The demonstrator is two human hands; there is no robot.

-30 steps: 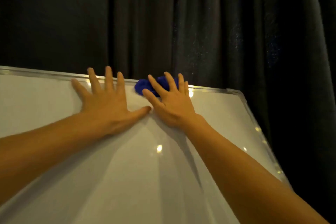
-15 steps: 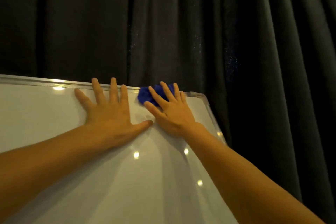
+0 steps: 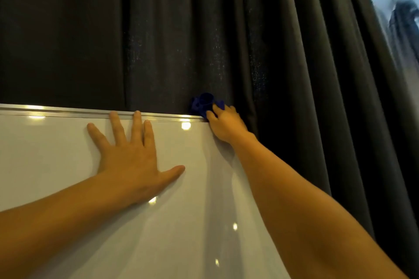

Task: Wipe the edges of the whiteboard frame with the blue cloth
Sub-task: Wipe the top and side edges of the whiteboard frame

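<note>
**Cloth at the top right corner of the frame**

The cloth [image 3: 205, 104], dark blue and bunched, sits on the top right corner of the frame [image 3: 68, 111], part of it standing above the metal edge against the curtain [image 3: 283, 52]. The right hand [image 3: 225, 125] presses on it from the near side, fingers [image 3: 213, 115] curled together over the cloth's lower part and gripping it against the corner; the rest of the hand lies over the board's right edge.

The left hand [image 3: 129, 156] lies flat on the board [image 3: 56, 161], fingers spread apart and holding nothing. Its middle fingertips reach up onto the frame's top strip, and the thumb points right toward the other arm. The two hands are well apart.

The board is white and glossy, with small light reflections scattered on it. No writing, brand or label can be read on board, frame or cloth. Behind hangs the dark pleated curtain; a pale window [image 3: 399, 7] shows at the far upper right.
</note>
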